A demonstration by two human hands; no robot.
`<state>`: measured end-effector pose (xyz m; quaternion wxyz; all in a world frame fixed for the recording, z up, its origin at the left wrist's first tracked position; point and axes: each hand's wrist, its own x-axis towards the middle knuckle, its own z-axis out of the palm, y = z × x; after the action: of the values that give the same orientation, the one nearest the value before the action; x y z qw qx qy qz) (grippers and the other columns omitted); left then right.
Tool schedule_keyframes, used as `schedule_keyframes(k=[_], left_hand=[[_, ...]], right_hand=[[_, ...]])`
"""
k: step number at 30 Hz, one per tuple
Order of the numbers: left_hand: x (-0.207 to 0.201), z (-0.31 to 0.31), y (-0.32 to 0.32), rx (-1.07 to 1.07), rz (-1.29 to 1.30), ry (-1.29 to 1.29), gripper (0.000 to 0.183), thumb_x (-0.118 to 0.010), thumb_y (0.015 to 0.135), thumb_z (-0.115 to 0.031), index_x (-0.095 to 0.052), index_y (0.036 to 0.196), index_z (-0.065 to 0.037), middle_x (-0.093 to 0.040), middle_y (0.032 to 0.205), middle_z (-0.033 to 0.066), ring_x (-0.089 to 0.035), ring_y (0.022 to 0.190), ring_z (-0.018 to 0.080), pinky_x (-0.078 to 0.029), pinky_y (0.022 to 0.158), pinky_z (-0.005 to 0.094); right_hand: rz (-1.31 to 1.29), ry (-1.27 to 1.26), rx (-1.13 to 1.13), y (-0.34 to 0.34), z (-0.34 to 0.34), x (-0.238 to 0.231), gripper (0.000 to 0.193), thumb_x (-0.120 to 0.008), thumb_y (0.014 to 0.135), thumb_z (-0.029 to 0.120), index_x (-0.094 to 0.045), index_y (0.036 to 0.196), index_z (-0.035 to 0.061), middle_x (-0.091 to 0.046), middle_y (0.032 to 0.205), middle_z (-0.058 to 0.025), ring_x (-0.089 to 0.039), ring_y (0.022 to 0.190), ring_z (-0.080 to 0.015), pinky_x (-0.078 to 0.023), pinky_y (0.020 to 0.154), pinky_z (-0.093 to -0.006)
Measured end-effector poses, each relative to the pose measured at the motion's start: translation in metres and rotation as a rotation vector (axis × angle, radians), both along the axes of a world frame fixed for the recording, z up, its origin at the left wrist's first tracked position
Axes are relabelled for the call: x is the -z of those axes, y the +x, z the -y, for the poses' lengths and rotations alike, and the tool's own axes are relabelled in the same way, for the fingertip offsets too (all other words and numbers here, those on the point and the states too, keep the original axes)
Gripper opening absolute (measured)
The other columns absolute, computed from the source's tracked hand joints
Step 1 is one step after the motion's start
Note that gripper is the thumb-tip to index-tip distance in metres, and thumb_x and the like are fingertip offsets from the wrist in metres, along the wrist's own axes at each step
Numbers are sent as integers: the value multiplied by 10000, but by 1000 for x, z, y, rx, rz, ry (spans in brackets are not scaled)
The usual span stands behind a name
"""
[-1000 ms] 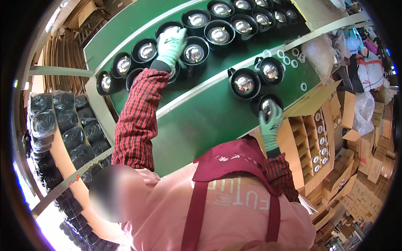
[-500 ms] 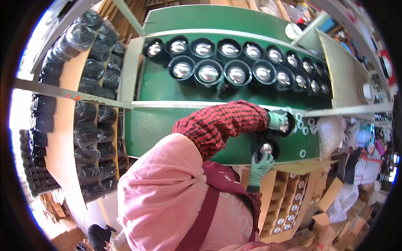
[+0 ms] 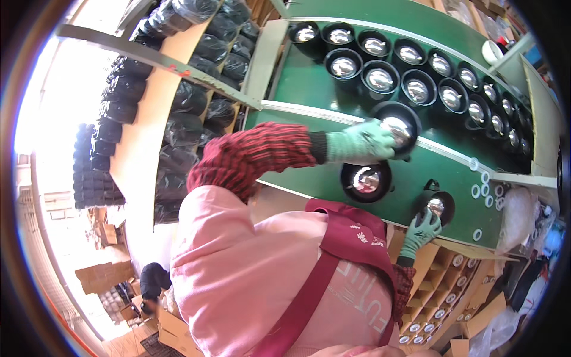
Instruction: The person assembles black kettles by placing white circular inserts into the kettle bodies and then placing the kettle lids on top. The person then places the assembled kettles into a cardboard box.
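My left hand [image 3: 370, 141], in a green glove, grips the rim of a round black lamp housing [image 3: 399, 126] with a shiny silver inside. This housing is tilted over the pale strip of the green bench. Just below the hand, a second black housing [image 3: 364, 180] rests face up near the bench's front edge. To the right, my gloved right hand [image 3: 423, 229] curls its fingers around a smaller-looking black housing [image 3: 437, 207], which has a dark bracket at its back. The palm sides of both hands are hidden.
Two rows of similar housings [image 3: 379, 80] stand along the back of the bench. White rings [image 3: 477, 234] lie at the right end beside a clear plastic bag [image 3: 515, 214]. Bagged black parts [image 3: 181, 128] are stacked on the left. A divided carton [image 3: 443, 285] stands below the bench at right.
My view has tilted and shifted. My left hand has moved left, away from my right hand, and now holds a housing nearer the back rows. The right hand stays on its housing.
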<state>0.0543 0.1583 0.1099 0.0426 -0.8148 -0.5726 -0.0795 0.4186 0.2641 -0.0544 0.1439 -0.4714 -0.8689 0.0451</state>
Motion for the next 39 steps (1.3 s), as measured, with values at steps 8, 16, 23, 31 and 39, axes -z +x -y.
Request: schedule_keyframes(k=[8,16,23,31,39], left_hand=[[-6,146,-141,-1190,271,-526,477,-708,834,-464,-738,1132,-93,-710,1159,170,-664,1098,340,-515,946,440],[62,125,-293,-1594,171,-409,465,-710,839,-487,-766,1084,-96,-738,1111,170,-710,1038,351,-562,881,456],[117,91,-347,-1567,287,-411,622,-725,835,-524,-703,1222,-38,-692,1239,192,-664,1156,348,-524,979,463],[139,95,-357,-1354,497,-194,501,-689,859,-517,-762,1020,-49,-739,993,199,-711,943,372,-546,817,475],[141,93,-353,-1560,335,-185,501,-672,846,-553,-763,1046,-102,-741,1038,184,-707,980,378,-551,850,480]], right_hand=[[-9,-28,-22,-10,-3,-10,353,-695,872,225,-662,1220,184,-542,1263,-150,-488,1182,-379,-403,1027,-529],[-6,-77,26,-11,0,-20,355,-699,884,234,-660,1233,182,-524,1291,-161,-473,1188,-405,-417,1019,-531],[-34,-57,47,-9,3,-11,335,-714,880,216,-686,1212,177,-552,1277,-161,-488,1189,-403,-421,1011,-534],[59,-60,63,-61,-24,-19,490,-730,827,199,-640,1309,188,-522,1335,-192,-463,1233,-432,-394,1045,-543],[-21,52,-31,-106,-57,-22,376,-734,861,198,-666,1231,197,-569,1242,-120,-505,1158,-365,-440,993,-489]])
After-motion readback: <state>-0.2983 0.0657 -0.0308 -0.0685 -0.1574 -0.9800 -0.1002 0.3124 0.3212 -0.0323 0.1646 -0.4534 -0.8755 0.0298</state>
